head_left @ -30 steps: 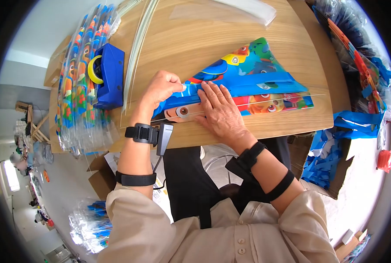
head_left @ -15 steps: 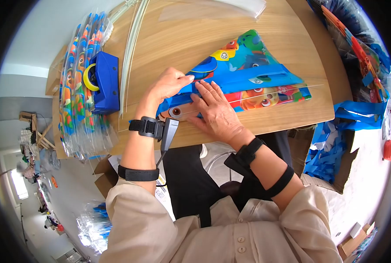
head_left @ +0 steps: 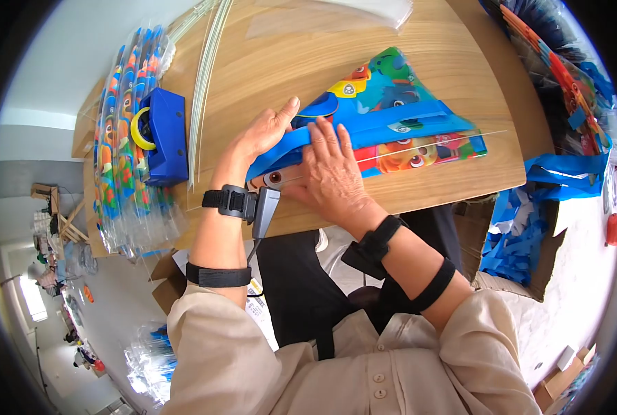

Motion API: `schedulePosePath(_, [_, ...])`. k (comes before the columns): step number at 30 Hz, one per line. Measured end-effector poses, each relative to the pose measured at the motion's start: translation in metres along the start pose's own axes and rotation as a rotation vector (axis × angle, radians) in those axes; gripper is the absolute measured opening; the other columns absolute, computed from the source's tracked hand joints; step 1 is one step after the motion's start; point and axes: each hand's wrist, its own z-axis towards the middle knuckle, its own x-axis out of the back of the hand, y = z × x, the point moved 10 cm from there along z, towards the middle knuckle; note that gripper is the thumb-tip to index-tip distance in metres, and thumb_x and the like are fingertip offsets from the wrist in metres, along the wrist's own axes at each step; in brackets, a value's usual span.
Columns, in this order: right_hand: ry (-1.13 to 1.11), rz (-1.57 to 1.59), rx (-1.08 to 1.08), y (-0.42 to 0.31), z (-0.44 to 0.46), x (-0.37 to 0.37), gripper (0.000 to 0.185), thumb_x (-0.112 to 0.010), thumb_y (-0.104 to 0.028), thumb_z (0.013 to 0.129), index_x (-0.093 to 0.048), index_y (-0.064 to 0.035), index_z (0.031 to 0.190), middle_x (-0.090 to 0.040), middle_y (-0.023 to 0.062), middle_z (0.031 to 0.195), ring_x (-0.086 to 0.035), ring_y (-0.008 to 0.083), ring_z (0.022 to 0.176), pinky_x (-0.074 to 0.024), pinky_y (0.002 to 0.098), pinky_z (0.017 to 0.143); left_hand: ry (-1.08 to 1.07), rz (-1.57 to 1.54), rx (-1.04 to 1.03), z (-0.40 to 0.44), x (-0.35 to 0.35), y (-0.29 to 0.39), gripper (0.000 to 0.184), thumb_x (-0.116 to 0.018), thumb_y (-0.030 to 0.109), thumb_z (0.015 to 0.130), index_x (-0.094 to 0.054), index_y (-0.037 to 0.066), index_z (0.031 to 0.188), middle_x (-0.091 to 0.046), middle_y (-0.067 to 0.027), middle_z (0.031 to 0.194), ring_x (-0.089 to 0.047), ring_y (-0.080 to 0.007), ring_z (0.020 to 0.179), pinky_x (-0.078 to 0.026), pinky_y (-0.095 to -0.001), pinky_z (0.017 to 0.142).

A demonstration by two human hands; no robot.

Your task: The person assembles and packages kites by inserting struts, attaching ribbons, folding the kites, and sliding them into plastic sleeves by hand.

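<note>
A folded kite (head_left: 384, 97) of shiny sheet printed with cartoon dogs lies on the wooden table, with a blue strip (head_left: 370, 124) running along it. A thin pale rod (head_left: 460, 138) crosses its near part and sticks out at the right. My right hand (head_left: 332, 173) rests flat on the kite, fingers stretched and fingertips by the blue strip. At the kite's left end is my left hand (head_left: 260, 135), its thumb raised and apart; its other fingers are partly hidden beside the strip.
A blue tape dispenser (head_left: 166, 135) with yellow-cored tape stands left, beside bagged printed kites (head_left: 122, 138). Long thin rods (head_left: 204, 83) lie nearby. Clear plastic sheets (head_left: 336, 17) are at the far edge. Right of the table stands a carton (head_left: 547, 256) of blue scraps.
My left thumb has lifted off the blue strip and away from the fingers. My right hand has slid slightly left and towards me, and the strip bulges up more at its left end.
</note>
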Motion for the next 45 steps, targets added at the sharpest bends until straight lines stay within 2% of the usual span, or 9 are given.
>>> schedulePosePath(4, [0.029, -0.098, -0.057, 0.033, -0.012, 0.025, 0.081, -0.068, -0.054, 0.074, -0.054, 0.0123, 0.120, -0.046, 0.0264, 0.134, -0.030, 0.0398, 0.136, -0.0190, 0.0530, 0.114, -0.029, -0.015, 0.043, -0.001, -0.002, -0.007, 0.089, -0.034, 0.077, 0.087, -0.068, -0.005, 0.078, -0.060, -0.0112, 0.062, -0.055, -0.0201, 0.061, -0.046, -0.0346, 0.061])
schedulePosePath(11, [0.029, -0.146, -0.090, 0.095, -0.033, 0.056, 0.082, -0.069, -0.053, 0.075, -0.051, 0.0113, 0.123, -0.043, 0.0220, 0.137, -0.030, 0.0382, 0.136, -0.0215, 0.0502, 0.114, 0.126, 0.087, -0.182, -0.015, -0.009, 0.007, 0.065, -0.048, 0.055, 0.092, -0.064, -0.005, 0.077, -0.061, -0.0162, 0.061, -0.061, -0.0293, 0.063, -0.047, -0.0411, 0.065])
schedulePosePath(14, [-0.013, -0.136, -0.072, 0.107, -0.037, 0.063, 0.083, -0.070, -0.052, 0.073, -0.050, 0.0093, 0.126, -0.041, 0.0206, 0.139, -0.028, 0.0358, 0.138, -0.0195, 0.0498, 0.114, 0.227, 0.185, -0.176, -0.029, -0.009, 0.002, 0.044, -0.059, 0.038, 0.090, -0.065, -0.004, 0.079, -0.060, -0.0155, 0.065, -0.059, -0.0337, 0.064, -0.048, -0.0408, 0.067])
schedulePosePath(16, [-0.032, -0.115, -0.055, 0.115, -0.039, 0.070, 0.083, -0.071, -0.051, 0.073, -0.050, 0.0084, 0.128, -0.040, 0.0199, 0.140, -0.027, 0.0348, 0.139, -0.0182, 0.0497, 0.115, 0.331, 0.204, -0.325, -0.047, -0.006, 0.014, 0.026, -0.066, 0.022, 0.086, -0.064, -0.004, 0.081, -0.055, -0.0121, 0.072, -0.056, -0.0242, 0.068, -0.045, -0.0353, 0.067])
schedulePosePath(22, [-0.289, -0.247, 0.033, 0.117, -0.037, 0.073, 0.071, -0.067, -0.028, 0.073, -0.046, 0.0074, 0.132, -0.033, 0.0169, 0.148, -0.019, 0.0318, 0.144, -0.0124, 0.0474, 0.118, 0.380, 0.478, -0.574, -0.090, -0.022, 0.054, 0.034, -0.075, 0.017, 0.074, -0.062, -0.005, 0.096, -0.054, -0.0162, 0.104, -0.052, -0.0340, 0.102, -0.044, -0.0405, 0.089])
schedulePosePath(28, [-0.264, -0.433, 0.209, 0.113, -0.030, 0.072, 0.044, -0.055, -0.016, 0.081, -0.056, 0.0081, 0.118, -0.046, 0.0180, 0.137, -0.036, 0.0315, 0.133, -0.0284, 0.0475, 0.109, 0.400, 0.706, -0.587, -0.099, -0.040, 0.056, 0.036, -0.074, 0.018, 0.076, -0.060, -0.005, 0.100, -0.052, -0.0168, 0.107, -0.051, -0.0356, 0.105, -0.044, -0.0444, 0.091])
schedulePosePath(33, [-0.427, 0.017, 0.033, 0.147, 0.000, 0.074, 0.023, -0.061, -0.025, 0.086, -0.066, -0.0028, 0.080, -0.064, 0.0144, 0.106, -0.062, 0.0317, 0.094, -0.0489, 0.0430, 0.075, 0.168, 0.378, -0.486, -0.054, -0.009, 0.024, 0.021, -0.067, 0.015, 0.082, -0.061, -0.003, 0.090, -0.054, -0.0152, 0.087, -0.057, -0.0285, 0.082, -0.046, -0.0381, 0.072])
schedulePosePath(39, [-0.366, 0.000, -0.120, 0.169, 0.031, 0.065, 0.027, -0.065, -0.032, 0.082, -0.067, -0.0048, 0.077, -0.065, 0.0153, 0.077, -0.063, 0.0351, 0.078, -0.0489, 0.0446, 0.067, 0.089, 0.197, -0.247, -0.021, -0.005, 0.020, 0.018, -0.065, 0.013, 0.085, -0.059, -0.004, 0.079, -0.050, -0.0114, 0.068, -0.052, -0.0208, 0.064, -0.042, -0.0324, 0.060])
schedulePosePath(45, [-0.359, -0.089, -0.226, 0.178, 0.039, 0.056, 0.028, -0.068, -0.032, 0.077, -0.064, -0.0051, 0.076, -0.064, 0.0163, 0.074, -0.062, 0.0360, 0.076, -0.0476, 0.0454, 0.067, 0.462, 0.278, -0.415, -0.039, -0.003, 0.022, 0.016, -0.070, 0.012, 0.078, -0.061, 0.001, 0.086, -0.061, -0.0139, 0.089, -0.058, -0.0323, 0.086, -0.047, -0.0403, 0.074])
